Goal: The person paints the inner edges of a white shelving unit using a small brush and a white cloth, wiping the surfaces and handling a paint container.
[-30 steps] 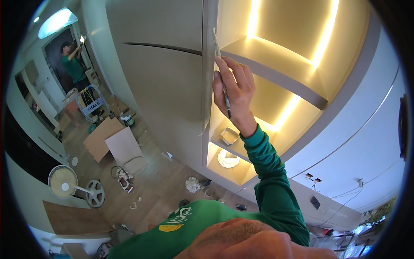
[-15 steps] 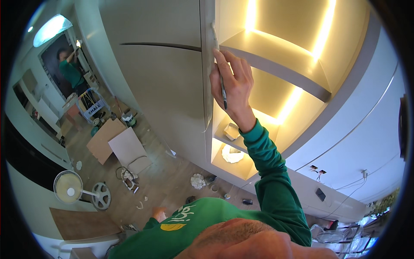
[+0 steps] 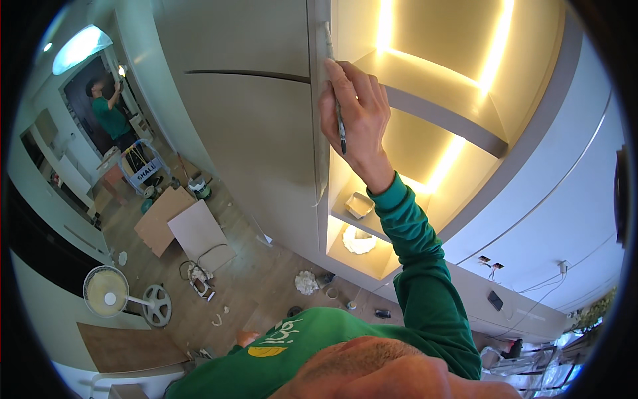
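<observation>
My right hand (image 3: 359,106) is raised to the front edge of the tall beige cabinet (image 3: 259,133). Its fingers are pinched around a thin brush (image 3: 341,126), whose dark handle end points down and whose pale tip meets the narrow vertical edge strip (image 3: 320,100). Beside that edge, lit shelves (image 3: 438,113) open up on the right. Low down, my left hand (image 3: 247,338) shows only partly past my green top; its fingers are too hidden to read.
A small tray (image 3: 359,205) and a white crumpled bundle (image 3: 359,241) occupy lower shelves. Cardboard sheets (image 3: 199,226), a paint bucket (image 3: 199,186) and a standing fan (image 3: 106,290) are on the left. Another person (image 3: 109,113) works by the far door, near a step ladder (image 3: 143,166).
My right hand has slid a little upward along the cabinet edge with the brush. The far person's head and arms have shifted. My left hand stays low.
</observation>
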Motion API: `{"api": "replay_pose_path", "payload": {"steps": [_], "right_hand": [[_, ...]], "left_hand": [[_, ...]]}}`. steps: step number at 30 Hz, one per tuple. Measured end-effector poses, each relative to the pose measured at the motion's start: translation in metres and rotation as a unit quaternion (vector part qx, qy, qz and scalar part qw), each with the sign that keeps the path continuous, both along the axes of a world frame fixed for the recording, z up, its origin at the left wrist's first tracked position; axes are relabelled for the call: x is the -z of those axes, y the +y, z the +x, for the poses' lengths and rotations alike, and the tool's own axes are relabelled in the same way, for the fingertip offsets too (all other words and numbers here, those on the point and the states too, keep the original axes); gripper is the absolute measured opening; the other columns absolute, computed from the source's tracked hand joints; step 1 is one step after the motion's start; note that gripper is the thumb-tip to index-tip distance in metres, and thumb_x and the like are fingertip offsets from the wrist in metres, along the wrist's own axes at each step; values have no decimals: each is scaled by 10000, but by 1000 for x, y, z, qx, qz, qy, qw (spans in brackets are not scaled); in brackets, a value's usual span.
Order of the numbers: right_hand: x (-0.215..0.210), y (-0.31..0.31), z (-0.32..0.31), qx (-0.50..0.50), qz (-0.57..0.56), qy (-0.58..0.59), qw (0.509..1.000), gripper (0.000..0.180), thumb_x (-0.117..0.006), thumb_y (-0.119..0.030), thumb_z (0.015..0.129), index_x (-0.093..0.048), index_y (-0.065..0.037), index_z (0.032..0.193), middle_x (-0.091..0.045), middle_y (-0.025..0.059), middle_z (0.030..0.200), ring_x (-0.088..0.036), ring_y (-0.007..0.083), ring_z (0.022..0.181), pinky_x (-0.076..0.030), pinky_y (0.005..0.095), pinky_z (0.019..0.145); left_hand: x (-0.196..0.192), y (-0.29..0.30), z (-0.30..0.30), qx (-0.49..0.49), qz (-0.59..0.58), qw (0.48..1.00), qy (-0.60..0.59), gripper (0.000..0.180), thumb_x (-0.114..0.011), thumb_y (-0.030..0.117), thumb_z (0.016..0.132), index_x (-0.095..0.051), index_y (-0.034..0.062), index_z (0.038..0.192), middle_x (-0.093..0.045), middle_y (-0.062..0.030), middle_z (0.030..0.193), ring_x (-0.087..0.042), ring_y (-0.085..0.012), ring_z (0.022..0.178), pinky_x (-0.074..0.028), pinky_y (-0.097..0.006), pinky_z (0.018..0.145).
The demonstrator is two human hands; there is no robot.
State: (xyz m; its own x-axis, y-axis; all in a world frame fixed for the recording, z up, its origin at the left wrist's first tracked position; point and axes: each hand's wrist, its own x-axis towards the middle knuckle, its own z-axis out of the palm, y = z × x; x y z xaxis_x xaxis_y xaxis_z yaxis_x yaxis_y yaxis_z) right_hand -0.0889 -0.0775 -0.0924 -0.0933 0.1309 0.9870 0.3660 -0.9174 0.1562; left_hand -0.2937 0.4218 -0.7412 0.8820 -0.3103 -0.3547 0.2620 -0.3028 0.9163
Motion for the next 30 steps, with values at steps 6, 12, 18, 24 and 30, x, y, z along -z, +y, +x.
{"api": "replay_pose_path", "payload": {"steps": [6,12,18,24,30], "right_hand": [[17,2,-11,5,18,35,999,505,-745,-26,676,-652,-17,1173,-638,124,1068,-606,253,832,-445,356,687],[-15,9,-8,6,20,-6,1000,363,-673,18,772,-688,-32,1131,-684,103,1008,-638,243,807,-477,345,694],[-28,1,10,13,3,-30,999,508,-746,-54,687,-649,-31,1184,-632,110,1099,-601,242,822,-435,364,691],[-15,2,5,21,17,0,1000,467,-735,-52,704,-659,-36,1165,-638,113,1069,-599,240,810,-433,357,690],[-23,0,3,4,1,-26,1000,494,-738,-54,672,-661,-36,1160,-637,106,1065,-600,243,800,-431,360,686]], "left_hand": [[5,1,-3,-5,-73,996,43,142,-717,-34,807,-720,-110,927,-740,-172,992,-702,-229,815,-561,-363,706],[-13,1,3,-69,-82,984,140,189,-751,-8,787,-727,-121,935,-739,-172,979,-699,-254,812,-566,-390,720],[-14,2,12,-113,-157,961,199,218,-771,44,785,-733,-107,939,-735,-186,980,-692,-264,799,-558,-391,700],[-2,-1,9,-143,-248,928,239,162,-742,46,812,-691,-99,863,-707,-201,976,-681,-273,815,-558,-403,704],[6,0,8,-125,-266,917,268,157,-720,18,819,-635,-101,875,-673,-205,941,-664,-282,799,-560,-419,701]]}}
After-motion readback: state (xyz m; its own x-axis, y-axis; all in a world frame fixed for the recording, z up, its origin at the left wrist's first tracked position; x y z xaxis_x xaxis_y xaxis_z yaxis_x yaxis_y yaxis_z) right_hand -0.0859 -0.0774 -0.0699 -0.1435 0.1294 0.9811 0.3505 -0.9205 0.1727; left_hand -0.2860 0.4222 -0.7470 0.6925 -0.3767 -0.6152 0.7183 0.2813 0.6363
